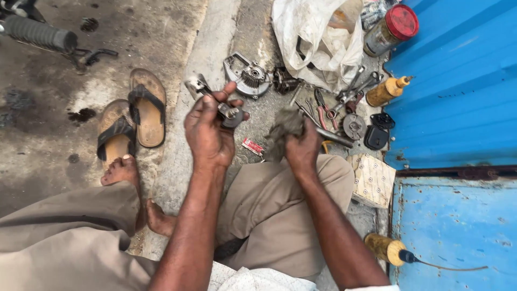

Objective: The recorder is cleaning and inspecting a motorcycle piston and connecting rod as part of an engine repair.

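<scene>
- Pair of worn brown rubber sandals (132,116) lying on stained concrete.
- Crumpled white plastic bag (318,37) sitting beside a red-lidded jar (392,29).
- Steel spanners (355,86) resting near a round grey toothed engine cover (246,75).
- Blue corrugated metal wall (458,81) standing behind.

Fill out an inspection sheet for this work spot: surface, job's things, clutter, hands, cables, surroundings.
Surface: stained, oily concrete floor; the person sits on it.
Job's things: small metal part in the left hand; grey rag in the right hand.
Clutter: round gear housing, spanners, pliers, white plastic bag, red-lidded jar, two yellow oil bottles, patterned box, small red packet.
Hands: both bare, both gripping, held apart above the lap.
Cables: nothing seen.
Surroundings: blue metal sheet to the right, pair of sandals to the left, handlebar grip at top left.
</scene>
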